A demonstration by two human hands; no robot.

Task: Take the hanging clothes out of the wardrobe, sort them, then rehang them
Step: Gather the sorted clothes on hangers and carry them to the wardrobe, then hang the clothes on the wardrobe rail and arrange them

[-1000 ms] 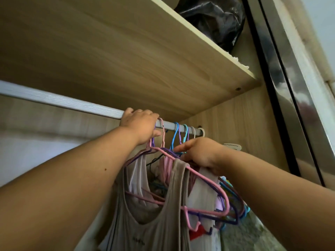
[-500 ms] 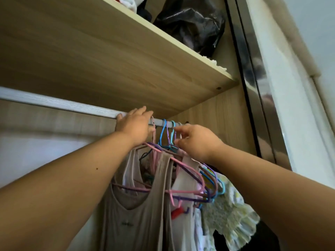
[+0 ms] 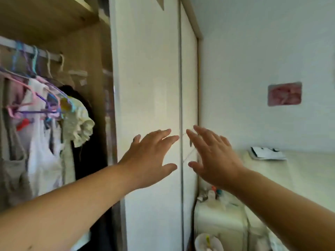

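Note:
Several garments hang in the open wardrobe at the left: a grey-beige vest [image 3: 10, 160], a white top [image 3: 41, 151] and a pale frilled top [image 3: 79, 124]. Their pink, purple and blue hangers [image 3: 36, 104] hook over the metal rail [image 3: 45, 55]. My left hand [image 3: 148, 158] and my right hand [image 3: 213, 158] are both in mid-air in front of the white wardrobe door [image 3: 150, 78], to the right of the clothes. Their fingers are spread and straight, and neither hand holds anything.
A wooden shelf [image 3: 54, 13] runs above the rail. Right of the wardrobe is a pale wall with a pink picture [image 3: 284, 94]. Below the hands stand a white appliance [image 3: 221, 221] with small bottles on top, and a light surface with a black-and-white item [image 3: 266, 153].
Both hands have let go of the rail and hangers and moved right, away from the clothes. The view has swung right, from the wardrobe interior to its door and the wall.

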